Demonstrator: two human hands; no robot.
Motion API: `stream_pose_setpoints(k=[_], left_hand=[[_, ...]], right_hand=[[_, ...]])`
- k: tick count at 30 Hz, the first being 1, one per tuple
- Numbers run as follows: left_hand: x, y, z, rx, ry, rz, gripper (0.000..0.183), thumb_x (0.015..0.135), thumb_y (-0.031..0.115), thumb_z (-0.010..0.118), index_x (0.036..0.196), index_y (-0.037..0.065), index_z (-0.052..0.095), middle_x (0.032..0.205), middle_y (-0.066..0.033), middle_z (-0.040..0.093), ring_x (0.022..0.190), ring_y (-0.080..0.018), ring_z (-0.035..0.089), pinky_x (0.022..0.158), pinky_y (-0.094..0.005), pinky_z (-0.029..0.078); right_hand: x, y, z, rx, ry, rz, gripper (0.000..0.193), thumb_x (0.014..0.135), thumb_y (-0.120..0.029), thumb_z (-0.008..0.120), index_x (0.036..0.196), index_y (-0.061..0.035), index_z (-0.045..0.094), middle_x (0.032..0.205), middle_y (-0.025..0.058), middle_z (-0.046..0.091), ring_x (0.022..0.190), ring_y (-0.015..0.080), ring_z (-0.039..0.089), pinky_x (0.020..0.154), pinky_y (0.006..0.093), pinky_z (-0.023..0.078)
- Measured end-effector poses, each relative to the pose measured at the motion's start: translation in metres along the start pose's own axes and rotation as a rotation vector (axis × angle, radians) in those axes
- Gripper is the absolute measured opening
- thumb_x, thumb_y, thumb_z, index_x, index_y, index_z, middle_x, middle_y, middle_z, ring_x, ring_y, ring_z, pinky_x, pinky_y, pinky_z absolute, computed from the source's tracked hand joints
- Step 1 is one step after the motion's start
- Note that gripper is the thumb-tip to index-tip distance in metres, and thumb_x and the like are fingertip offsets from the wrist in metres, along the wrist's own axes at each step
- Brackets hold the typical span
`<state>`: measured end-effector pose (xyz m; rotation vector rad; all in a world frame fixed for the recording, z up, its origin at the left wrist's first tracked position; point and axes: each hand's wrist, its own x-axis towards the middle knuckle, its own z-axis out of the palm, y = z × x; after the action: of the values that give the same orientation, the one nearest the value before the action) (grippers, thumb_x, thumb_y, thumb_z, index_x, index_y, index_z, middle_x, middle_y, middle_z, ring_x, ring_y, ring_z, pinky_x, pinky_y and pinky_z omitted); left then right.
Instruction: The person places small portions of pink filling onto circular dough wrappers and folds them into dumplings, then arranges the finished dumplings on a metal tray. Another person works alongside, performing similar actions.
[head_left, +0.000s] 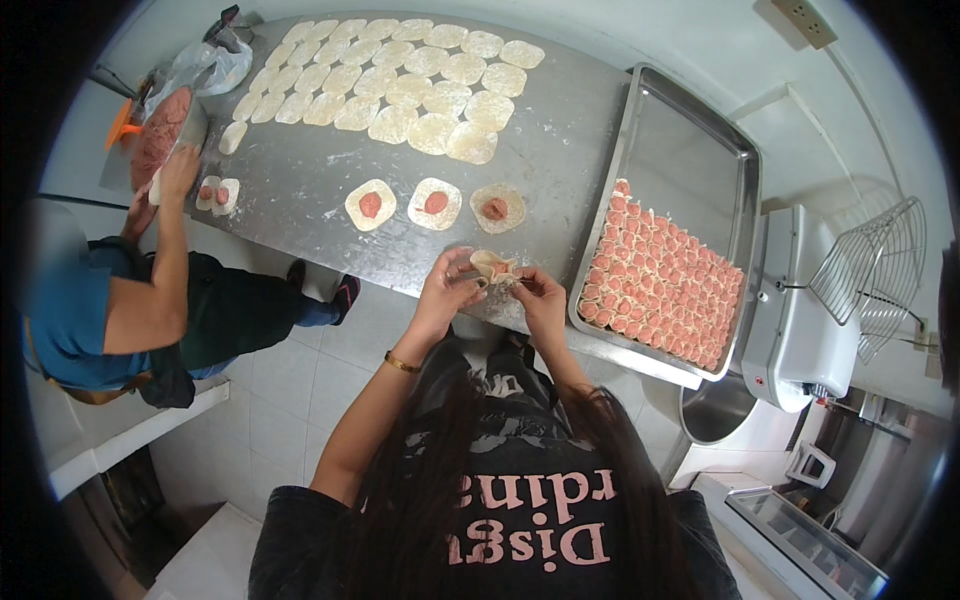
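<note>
Over the table's near edge, both my hands pinch a dumpling (492, 264), a pale wrapper gathered up around pink meat filling. My left hand (446, 290) curls round its left side with bent fingers. On the other side, the fingertips of my right hand (541, 300) press the wrapper's edge. Just beyond lie three flat wrappers, each with a dab of meat: a left one (371, 205), a middle one (435, 204) and a right one (497, 208). To my right, a deep metal tray (690, 145) holds close rows of open-topped dumplings (665, 280) in its near part.
Rows of plain round-cornered wrappers (400, 88) cover the far part of the steel table (290, 190). At left, a co-worker's hand (179, 170) is at a metal bowl of meat filling (160, 140), near two filled wrappers (218, 196). A white mixer (785, 320) with a wire guard stands right.
</note>
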<state>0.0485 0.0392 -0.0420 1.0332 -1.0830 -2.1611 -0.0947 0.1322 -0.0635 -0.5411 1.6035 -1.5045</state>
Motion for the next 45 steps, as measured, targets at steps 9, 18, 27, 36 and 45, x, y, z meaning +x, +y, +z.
stream_pose_setpoints(k=[9, 18, 27, 36, 45], left_hand=[[0.005, -0.011, -0.004, 0.635, -0.059, 0.296, 0.013, 0.072, -0.007, 0.063, 0.083, 0.001, 0.064, 0.111, -0.0112, 0.061, 0.100, -0.0182, 0.059, 0.081, -0.0278, 0.049], [0.003, -0.022, 0.002, 0.553, -0.056, 0.194, 0.028, 0.073, -0.004, 0.067, 0.098, 0.000, 0.058, 0.091, -0.0091, 0.066, 0.082, -0.0202, 0.066, 0.076, -0.0294, 0.052], [0.006, -0.011, 0.018, 0.912, -0.090, 0.368, 0.027, 0.073, 0.011, 0.075, 0.091, -0.001, 0.059, 0.080, -0.0127, 0.064, 0.070, -0.0213, 0.063, 0.064, -0.0303, 0.049], [0.014, -0.013, 0.025, 0.875, -0.117, 0.338, 0.025, 0.072, 0.014, 0.075, 0.084, 0.000, 0.059, 0.072, -0.0135, 0.061, 0.067, -0.0255, 0.062, 0.062, -0.0347, 0.049], [0.022, -0.010, 0.023, 0.975, -0.175, 0.238, 0.027, 0.068, 0.009, 0.076, 0.088, 0.000, 0.059, 0.082, -0.0150, 0.064, 0.073, -0.0299, 0.063, 0.065, -0.0376, 0.049]], right_hand=[[0.005, -0.016, -0.015, -0.185, -0.246, -0.006, 0.030, 0.073, 0.004, 0.064, 0.103, 0.0035, 0.059, 0.088, 0.0042, 0.063, 0.082, 0.0112, 0.061, 0.075, 0.0258, 0.050], [0.014, -0.014, -0.018, -0.645, -0.276, -0.215, 0.033, 0.069, 0.004, 0.061, 0.102, -0.0003, 0.060, 0.086, 0.0156, 0.064, 0.078, 0.0264, 0.064, 0.070, 0.0332, 0.050], [-0.005, -0.017, -0.021, -0.875, -0.129, -0.373, 0.033, 0.065, 0.006, 0.060, 0.097, -0.0021, 0.062, 0.090, 0.0146, 0.061, 0.084, 0.0355, 0.060, 0.072, 0.0400, 0.049], [0.007, -0.018, -0.019, -0.812, -0.145, -0.401, 0.019, 0.068, 0.003, 0.058, 0.086, -0.0024, 0.062, 0.082, 0.0153, 0.057, 0.085, 0.0371, 0.058, 0.072, 0.0442, 0.046], [0.013, -0.017, -0.019, -0.861, -0.167, -0.436, 0.025, 0.072, 0.001, 0.061, 0.096, -0.0035, 0.063, 0.090, 0.0146, 0.059, 0.085, 0.0358, 0.059, 0.072, 0.0410, 0.047]])
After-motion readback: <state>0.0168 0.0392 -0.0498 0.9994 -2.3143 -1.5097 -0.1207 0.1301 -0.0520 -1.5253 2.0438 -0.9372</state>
